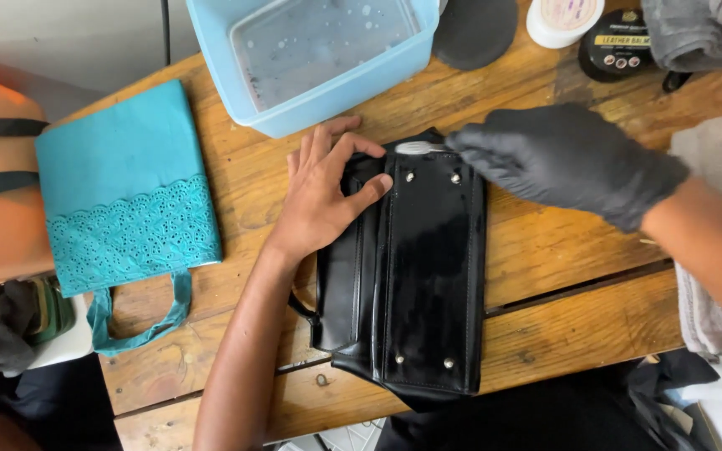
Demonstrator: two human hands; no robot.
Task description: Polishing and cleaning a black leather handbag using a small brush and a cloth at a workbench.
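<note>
Pressing flat with fingers spread, my bare left hand [323,196] pins the black handbag [415,276] on the wooden table [545,250], while my gloved right hand [566,163] is pinched around a small brush [419,148] at the bag's far edge. In this head view, the bag lies under my left palm and just below my right fingertips; judged risk: slack left pressure lets the glossy bag slide, and the water tub [311,58] just beyond my fingers could be knocked.

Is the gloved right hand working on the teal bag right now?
No, the right hand holds a small brush against the black bag, while the teal bag lies untouched to the left.
</note>
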